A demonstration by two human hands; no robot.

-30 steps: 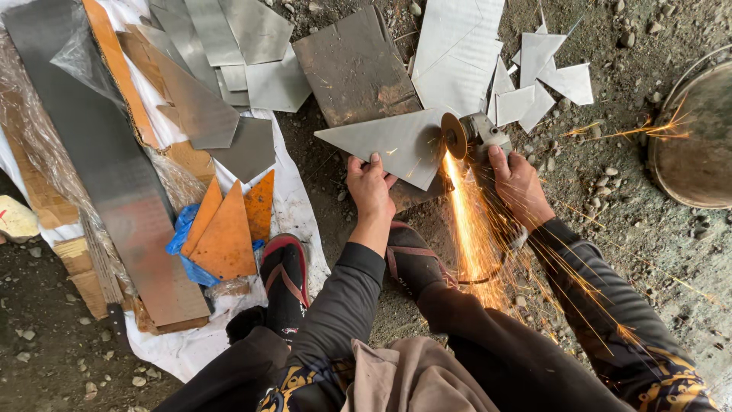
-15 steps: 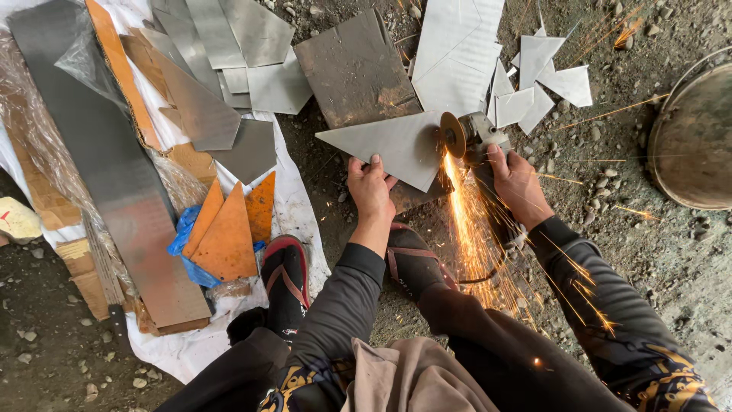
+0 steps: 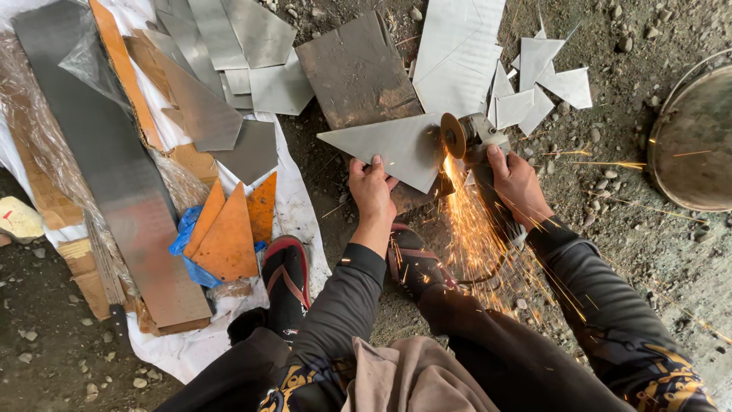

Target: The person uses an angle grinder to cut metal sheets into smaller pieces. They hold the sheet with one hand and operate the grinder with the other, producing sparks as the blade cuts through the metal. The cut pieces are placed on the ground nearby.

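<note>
**Grinding the edge of a steel triangle on the ground**

The grey triangular steel plate (image 3: 396, 145) lies flat on a dark rusty square slab (image 3: 358, 69), its long point aimed away from the sparks. At the plate's right edge the orange disc of the handheld angle grinder (image 3: 469, 137) bites in, and a stream of sparks (image 3: 476, 229) falls toward the person. To do this well, in my judgement, the disc should run steadily along the edge at a shallow angle while the plate is pinned hard so it cannot chatter or spin.

The left hand (image 3: 371, 191) presses on the plate's near edge, fingers curled over it, wrist straight, dark sleeve reaching up from below. The right hand (image 3: 518, 183) is wrapped closed around the grinder's body, just right of the plate. Beyond the plate's far side lie pale cut triangular offcuts (image 3: 545, 80); well to its left, orange triangular pieces (image 3: 229, 229).
</note>
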